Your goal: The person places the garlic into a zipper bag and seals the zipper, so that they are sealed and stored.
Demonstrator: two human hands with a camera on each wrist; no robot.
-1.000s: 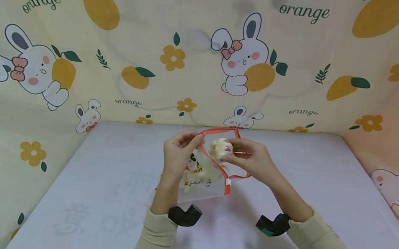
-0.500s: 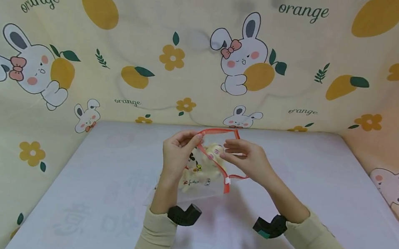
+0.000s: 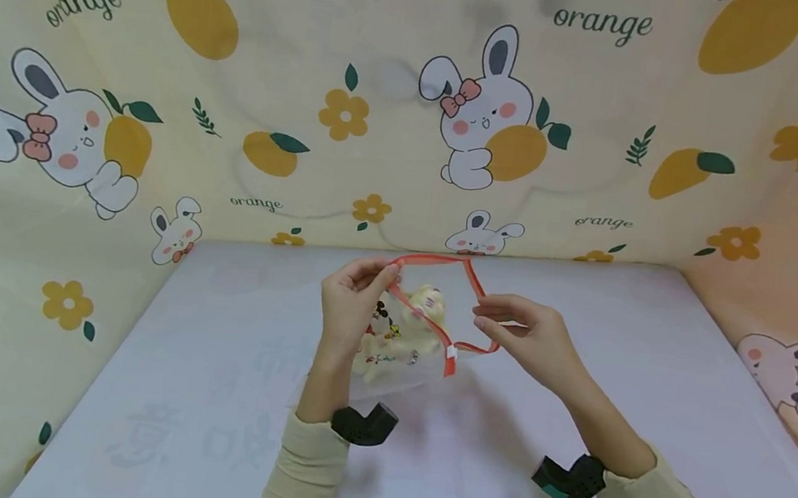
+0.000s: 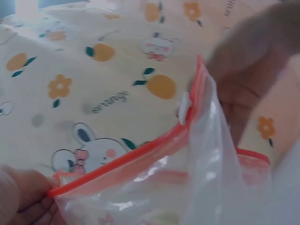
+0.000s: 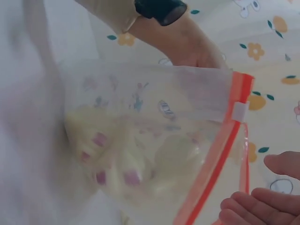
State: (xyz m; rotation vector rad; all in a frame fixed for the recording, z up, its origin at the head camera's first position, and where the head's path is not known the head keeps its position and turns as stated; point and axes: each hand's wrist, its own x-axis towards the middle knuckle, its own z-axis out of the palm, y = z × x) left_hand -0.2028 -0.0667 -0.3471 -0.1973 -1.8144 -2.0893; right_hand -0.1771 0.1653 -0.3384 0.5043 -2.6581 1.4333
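Observation:
A clear slider zip bag (image 3: 394, 370) with a red-orange rim and cartoon prints stands with its mouth spread apart. My left hand (image 3: 350, 301) pinches the rim at the bag's left corner; in the left wrist view the thumb and fingers of that hand (image 4: 26, 194) hold the red edge. Inside the bag lie several cream-coloured, rounded lumps (image 5: 126, 159) with purple patches, their kind unclear through the plastic. Beside the right part of the rim is my right hand (image 3: 534, 338), holding nothing. Its fingers (image 5: 260, 208) are loosely bent near the mouth; whether they touch the rim is unclear.
A white slider (image 3: 451, 353) sits on the rim's front end. Under the bag spreads a pale table cover (image 3: 213, 393). Behind it rises a cloth backdrop (image 3: 381, 154) printed with rabbits and oranges. Each wrist carries a black camera mount (image 3: 364, 424).
The right hand let go of a cream lump with purple marks, which now lies inside the bag. That hand then drew back to the right. My left hand kept its pinch on the rim.

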